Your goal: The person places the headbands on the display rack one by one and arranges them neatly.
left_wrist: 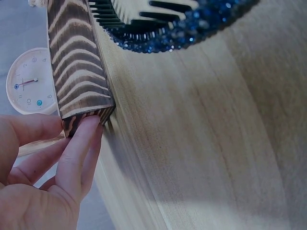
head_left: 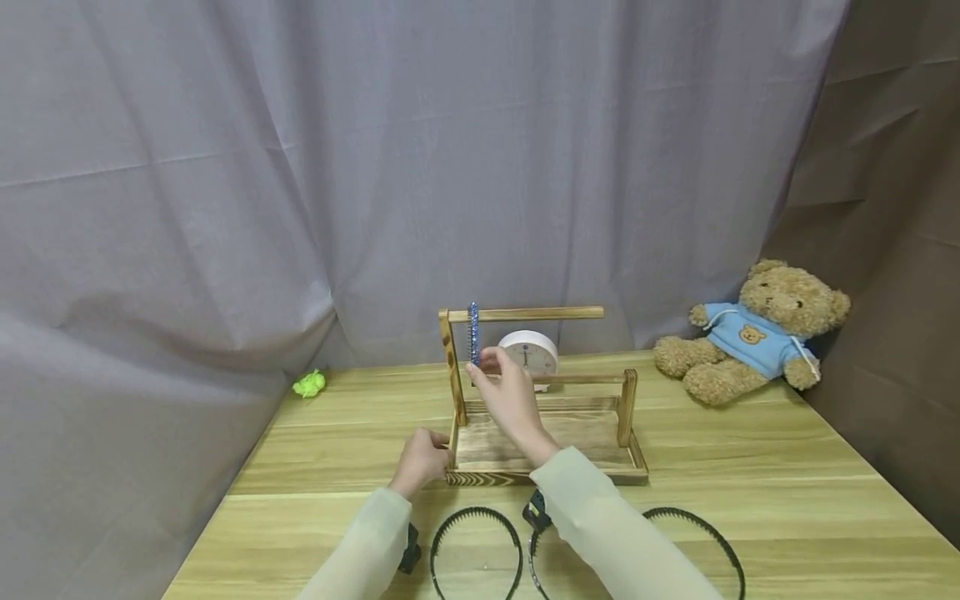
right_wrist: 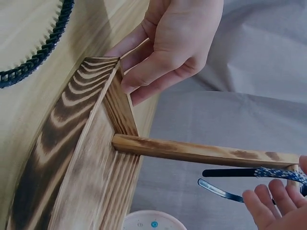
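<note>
A wooden rack [head_left: 547,477] with a tray base, a high bar and a lower bar stands mid-table. My left hand [head_left: 422,458] grips the left end of its tray, thumb and fingers on the corner in the left wrist view. A blue glittery headband [head_left: 473,329] sits over the high bar near its post. Below that bar my right hand [head_left: 510,400] pinches the headband's lower part; the right wrist view shows its two ends [right_wrist: 220,191] pointing past the fingers. In front of the rack lies another toothed headband [head_left: 476,510]. More dark headband arcs [head_left: 697,521] are partly hidden by the right sleeve.
A round white clock [head_left: 534,346] stands behind the rack. At the back right sits a teddy bear [head_left: 757,333] in a blue top. A bright green crumpled item [head_left: 309,383] lies at the back left. Grey curtain [head_left: 450,167] hangs behind the table.
</note>
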